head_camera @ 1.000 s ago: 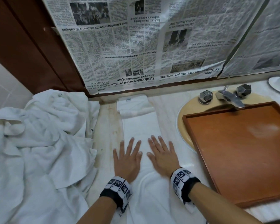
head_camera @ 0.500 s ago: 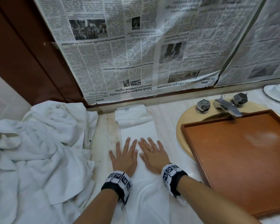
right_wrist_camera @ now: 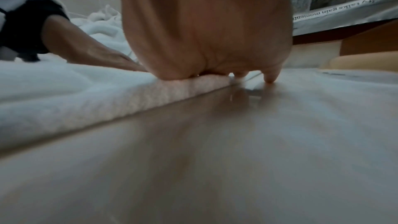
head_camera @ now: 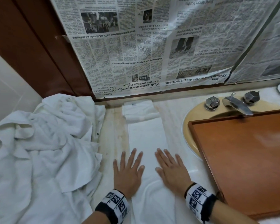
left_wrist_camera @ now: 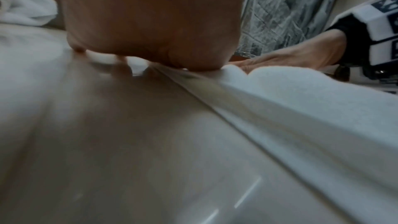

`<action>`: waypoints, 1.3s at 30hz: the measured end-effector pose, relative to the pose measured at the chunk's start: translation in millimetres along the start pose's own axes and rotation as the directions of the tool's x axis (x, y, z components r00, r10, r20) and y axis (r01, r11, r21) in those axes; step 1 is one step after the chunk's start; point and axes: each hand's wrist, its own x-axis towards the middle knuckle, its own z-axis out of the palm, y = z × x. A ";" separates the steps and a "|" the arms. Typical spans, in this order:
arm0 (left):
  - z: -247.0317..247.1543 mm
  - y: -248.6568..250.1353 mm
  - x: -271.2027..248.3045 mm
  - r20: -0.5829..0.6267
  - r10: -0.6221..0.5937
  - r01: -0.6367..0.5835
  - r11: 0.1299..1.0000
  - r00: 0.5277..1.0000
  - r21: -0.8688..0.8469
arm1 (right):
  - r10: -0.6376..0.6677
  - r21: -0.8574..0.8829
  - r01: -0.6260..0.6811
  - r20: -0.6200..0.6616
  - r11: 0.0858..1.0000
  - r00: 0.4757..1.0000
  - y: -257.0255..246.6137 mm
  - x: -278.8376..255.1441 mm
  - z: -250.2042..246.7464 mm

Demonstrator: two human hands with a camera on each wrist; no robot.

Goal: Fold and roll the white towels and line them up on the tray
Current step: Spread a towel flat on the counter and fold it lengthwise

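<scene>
Both hands are flat on the folded white towel (head_camera: pixel 146 138), a long narrow strip laid out on the pale marble counter (head_camera: pixel 113 126), running from the near edge up toward the newspaper-covered wall (head_camera: pixel 136 50). The left hand (head_camera: pixel 128 172) lies with fingers straight and spread, palm down on the strip's left edge, its outer fingers spilling onto the counter. The right hand (head_camera: pixel 172 172) mirrors it on the right edge, fingers also straight and fanned, pressing down, gripping nothing. There's a clear gap of towel between the two hands. From the left wrist view, the heel of the left hand (left_wrist_camera: pixel 150 23) sits right on the towel's edge (left_wrist_camera: pixel 301 100); the right wrist view shows the right hand (right_wrist_camera: pixel 204 28) the same way, with its outermost fingertip touching bare counter. At the far end, the strip has a short fold lying across it. A big heap of crumpled white towels (head_camera: pixel 39 151) sits to the left. To the right, the wooden tray (head_camera: pixel 249 159) rests over the sink (head_camera: pixel 194 113), below the tap (head_camera: pixel 236 104), with no towels in it.
</scene>
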 end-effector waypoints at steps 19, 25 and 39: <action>-36.4 -10.5 81.7 -0.005 -0.211 0.209 0.972 0.978 -0.109 | 0.114 0.003 -0.114 0.048 0.993 0.992 17.4 100.8 -57.9; -10.2 3.7 9.7 -0.075 -0.111 0.099 0.983 0.991 -0.156 | -0.052 0.073 0.054 -0.020 0.996 0.998 -3.8 19.7 -14.8; 8.5 11.4 -52.7 -0.044 -0.182 0.170 0.965 0.982 -0.201 | 0.158 0.178 -0.149 -0.035 0.973 0.987 0.6 -57.1 -7.5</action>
